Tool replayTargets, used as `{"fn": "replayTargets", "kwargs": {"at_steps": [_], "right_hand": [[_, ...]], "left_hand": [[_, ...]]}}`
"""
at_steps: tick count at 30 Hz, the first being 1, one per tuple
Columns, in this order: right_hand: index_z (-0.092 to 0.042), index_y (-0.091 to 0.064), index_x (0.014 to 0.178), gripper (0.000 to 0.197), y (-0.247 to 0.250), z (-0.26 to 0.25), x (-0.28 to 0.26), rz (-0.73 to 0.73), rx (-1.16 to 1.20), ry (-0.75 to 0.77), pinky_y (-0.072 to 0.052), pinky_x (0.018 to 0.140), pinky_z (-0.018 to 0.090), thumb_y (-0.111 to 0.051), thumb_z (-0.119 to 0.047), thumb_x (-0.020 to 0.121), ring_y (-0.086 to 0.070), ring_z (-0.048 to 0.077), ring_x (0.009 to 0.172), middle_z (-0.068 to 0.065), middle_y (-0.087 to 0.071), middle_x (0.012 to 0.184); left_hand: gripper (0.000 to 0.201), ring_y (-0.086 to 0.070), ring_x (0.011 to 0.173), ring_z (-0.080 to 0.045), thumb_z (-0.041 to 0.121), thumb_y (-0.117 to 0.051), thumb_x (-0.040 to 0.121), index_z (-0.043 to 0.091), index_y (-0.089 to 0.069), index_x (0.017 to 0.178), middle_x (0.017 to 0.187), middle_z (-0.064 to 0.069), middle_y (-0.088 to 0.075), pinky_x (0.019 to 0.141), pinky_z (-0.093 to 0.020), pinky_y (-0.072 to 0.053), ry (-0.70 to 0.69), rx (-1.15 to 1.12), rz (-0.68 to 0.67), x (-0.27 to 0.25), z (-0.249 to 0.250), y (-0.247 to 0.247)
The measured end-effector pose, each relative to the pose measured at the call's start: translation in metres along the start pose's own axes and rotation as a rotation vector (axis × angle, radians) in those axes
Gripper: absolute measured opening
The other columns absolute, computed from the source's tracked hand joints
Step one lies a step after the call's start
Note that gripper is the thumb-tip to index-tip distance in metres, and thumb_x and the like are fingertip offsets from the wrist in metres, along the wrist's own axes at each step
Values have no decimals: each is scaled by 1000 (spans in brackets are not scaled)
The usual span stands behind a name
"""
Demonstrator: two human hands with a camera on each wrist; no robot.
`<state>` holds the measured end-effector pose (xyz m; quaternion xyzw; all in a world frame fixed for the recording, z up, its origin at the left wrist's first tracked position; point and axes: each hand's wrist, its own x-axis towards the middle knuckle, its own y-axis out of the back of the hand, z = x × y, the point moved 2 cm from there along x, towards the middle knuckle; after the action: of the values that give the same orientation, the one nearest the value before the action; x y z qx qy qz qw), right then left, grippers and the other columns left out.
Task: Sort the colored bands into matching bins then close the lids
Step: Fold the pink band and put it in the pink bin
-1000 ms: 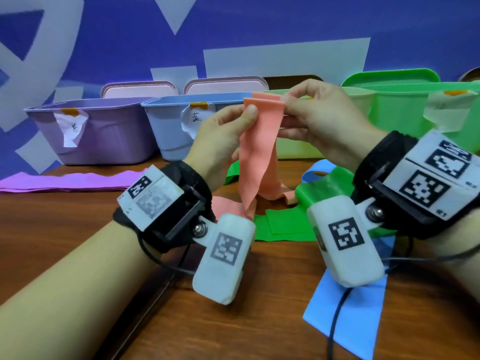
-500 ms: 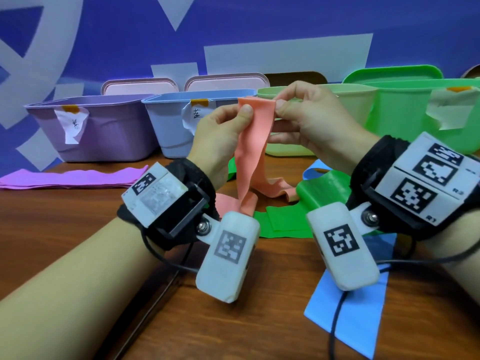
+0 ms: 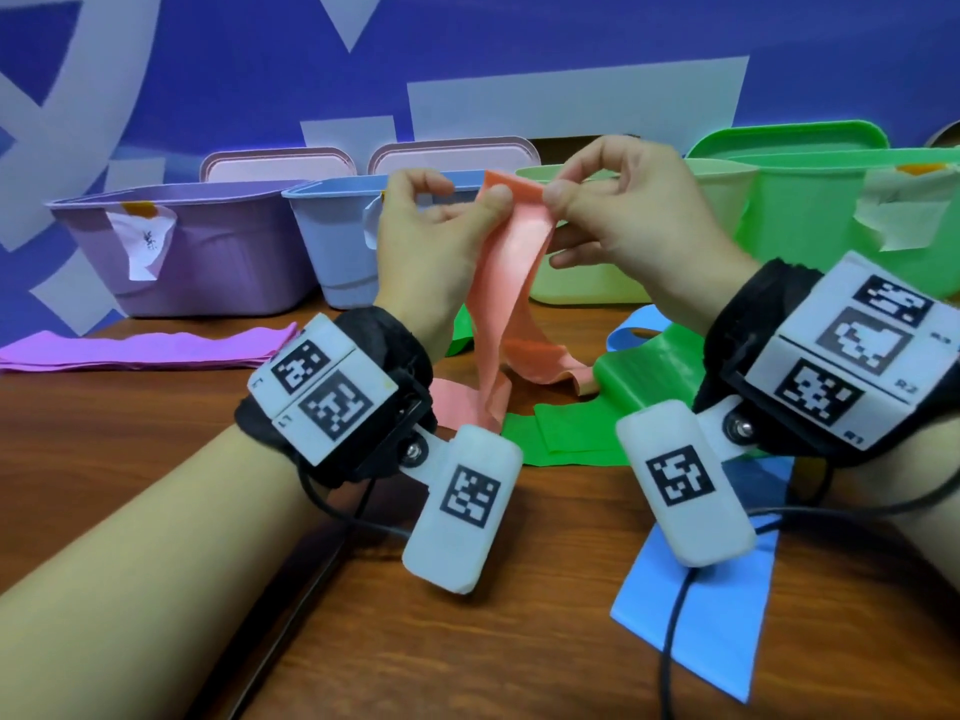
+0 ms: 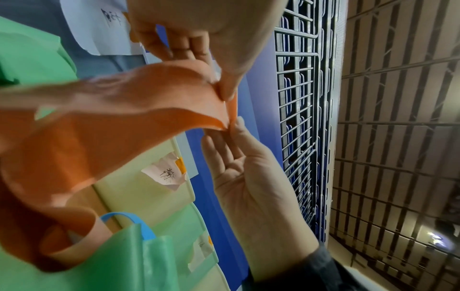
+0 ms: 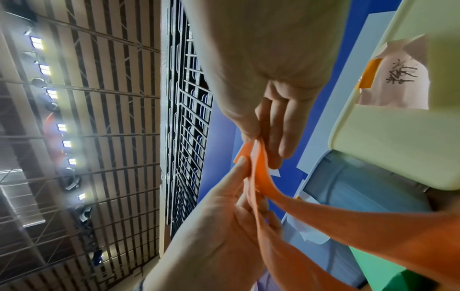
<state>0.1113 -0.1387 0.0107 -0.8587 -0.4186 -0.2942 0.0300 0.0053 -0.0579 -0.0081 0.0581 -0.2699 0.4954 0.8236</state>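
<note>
A blue wall with pale shapes backs a wooden table (image 3: 130,459) carrying 4 open bins: purple bin (image 3: 208,262), blue bin (image 3: 337,246), pale yellow-green bin (image 3: 597,272), green bin (image 3: 831,226). Purple band (image 3: 145,348), green band (image 3: 597,423) and blue band (image 3: 727,615) lie flat. The step looks like unfolding: left hand (image 3: 431,241) and right hand (image 3: 639,220) each pinch the top edge of the orange band (image 3: 511,283) (its tail rests on the table). Next, probably choosing its bin; no orange one shows.

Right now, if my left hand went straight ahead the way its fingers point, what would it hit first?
Probably the light blue plastic bin behind the left hand, which pinches the salmon-orange rubber band; depth is unclear.
</note>
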Motion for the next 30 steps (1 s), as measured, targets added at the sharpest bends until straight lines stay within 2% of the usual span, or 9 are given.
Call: {"fn": "replayTargets", "kwargs": {"at_steps": [3,6,13,16,20,24,26,28,30], "right_hand": [[-15,-49,71,22,7,-6,3,32,-74,64,-52,46,23,-57,-2,88,-58,7,42,5,-58,59],[-17,-53,70,21,17,-13,6,42,-164,125,-53,48,24,-60,-4,84,-55,5,43,-1,-57,55],[-20,-58,79,13,51,-45,3,-153,-401,85,-54,56,26,-57,-12,90,-65,13,57,-2,-68,72],[-20,-57,82,12,73,-58,-5,-167,-494,50,-54,58,24,-55,-14,92,-65,14,59,1,-68,80],[-19,-61,81,12,100,-39,-19,-263,-672,-221,-54,64,27,-56,-14,91,-66,15,65,1,-70,80],[-21,-64,82,8,135,4,-32,-293,-907,-504,-45,61,23,-61,-16,88,-58,11,68,-11,-65,62],[-15,-66,89,5,148,22,-39,-277,-983,-634,-43,58,24,-63,-19,87,-55,16,69,-2,-62,68],[-8,-66,95,19,155,33,-43,-266,-1081,-747,-42,56,25,-64,-24,87,-53,21,66,8,-61,81],[-2,-63,108,35,155,41,-45,-284,-1092,-850,-44,58,26,-63,-31,87,-57,25,79,11,-61,100]], "left_hand": [[5,-52,53,10,17,-57,92,17,-53,92,70,11,-56,53,-4,-39,12,107,-133,2,4,-3],[19,-44,52,8,21,-50,96,14,-55,78,62,14,-51,54,-1,-35,5,165,-262,0,5,-6],[26,-48,69,-3,18,-51,95,22,-54,70,72,9,-53,71,-16,-40,-41,73,-218,7,5,-1],[23,-47,66,-3,19,-50,96,23,-53,74,70,11,-55,65,-16,-39,-54,54,-207,8,3,-2],[25,-48,57,2,21,-49,96,25,-52,72,56,17,-55,56,-14,-40,-54,69,-195,6,2,-6],[24,-48,58,1,17,-49,97,24,-53,74,64,14,-55,55,-14,-40,-50,41,-225,-2,4,-13],[22,-47,61,0,17,-50,96,23,-54,76,70,9,-54,56,-14,-39,-51,48,-243,-6,4,-16],[20,-48,66,-3,18,-50,96,22,-55,78,74,5,-54,61,-17,-40,-47,64,-255,-8,3,-17],[19,-48,68,-6,19,-51,96,22,-55,77,75,4,-54,65,-21,-40,-42,68,-258,-8,3,-17]]}}
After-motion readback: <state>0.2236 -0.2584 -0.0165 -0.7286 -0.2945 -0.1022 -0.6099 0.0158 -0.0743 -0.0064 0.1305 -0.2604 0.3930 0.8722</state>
